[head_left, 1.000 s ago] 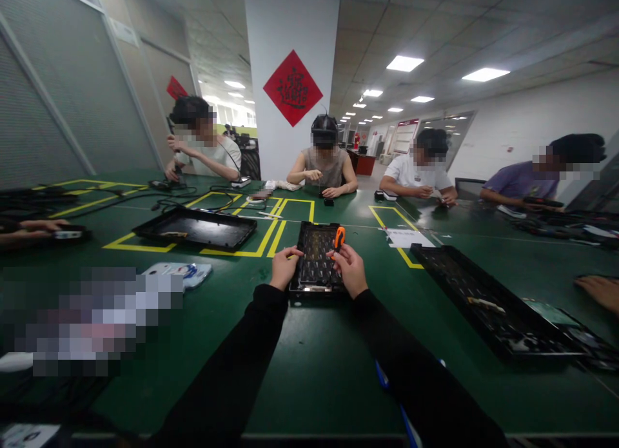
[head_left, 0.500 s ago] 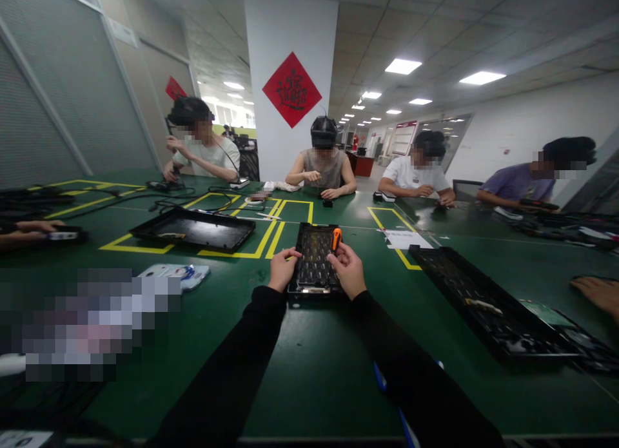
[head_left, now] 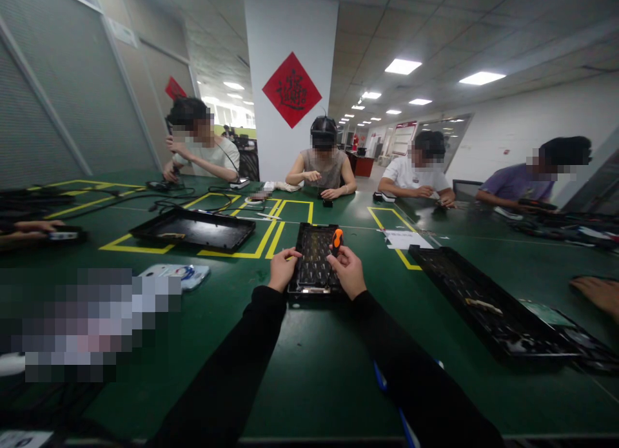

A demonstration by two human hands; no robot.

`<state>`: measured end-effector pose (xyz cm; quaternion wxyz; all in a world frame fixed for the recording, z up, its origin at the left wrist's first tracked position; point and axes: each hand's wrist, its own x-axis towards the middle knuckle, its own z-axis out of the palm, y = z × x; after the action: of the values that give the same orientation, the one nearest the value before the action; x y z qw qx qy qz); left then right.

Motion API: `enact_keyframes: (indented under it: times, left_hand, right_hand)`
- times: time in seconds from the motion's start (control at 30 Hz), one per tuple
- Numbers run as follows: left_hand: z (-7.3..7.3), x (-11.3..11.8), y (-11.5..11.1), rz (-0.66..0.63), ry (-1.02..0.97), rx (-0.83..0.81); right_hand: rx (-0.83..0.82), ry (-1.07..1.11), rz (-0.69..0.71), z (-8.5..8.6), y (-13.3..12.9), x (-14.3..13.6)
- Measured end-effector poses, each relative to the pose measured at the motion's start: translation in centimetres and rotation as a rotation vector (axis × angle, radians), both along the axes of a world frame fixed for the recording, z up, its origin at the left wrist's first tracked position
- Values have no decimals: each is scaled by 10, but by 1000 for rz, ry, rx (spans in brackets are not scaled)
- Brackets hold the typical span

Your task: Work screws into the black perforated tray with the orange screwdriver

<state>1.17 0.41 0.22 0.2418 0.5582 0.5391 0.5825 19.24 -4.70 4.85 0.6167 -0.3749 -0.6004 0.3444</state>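
Facing an inscribed red sign [head_left: 292, 90], left hand [head_left: 283, 269] pinches tray [head_left: 315, 249] — right hand [head_left: 350, 272], orange screwdriver [head_left: 337, 239].

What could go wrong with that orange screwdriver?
The screwdriver, held upright in the right hand, might slip and scratch the black tray under it.

It could also poke the left hand, since those fingers are at the tray's left edge, quite close by.

And if the left hand isn't holding firmly, which I can't tell, the tray could slide on the table.
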Motion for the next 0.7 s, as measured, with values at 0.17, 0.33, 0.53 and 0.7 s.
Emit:
enact_keyframes:
  times: [0.17,0.33,0.53,0.7]
  left_hand:
    - [0,0,0,-4,-8,-5]
    - [-1,0,2,-7,-22,0]
    - [-1,-1,1,-3,-15,2]
    - [-1,-1,0,-2,5,5]
  right_hand:
    - [-63,78,107,4,-3,1]
    - [-52,53,68,2,-2,0]
    - [-18,56,15,-1,1,0]
    - [-56,109,79,2,-1,1]
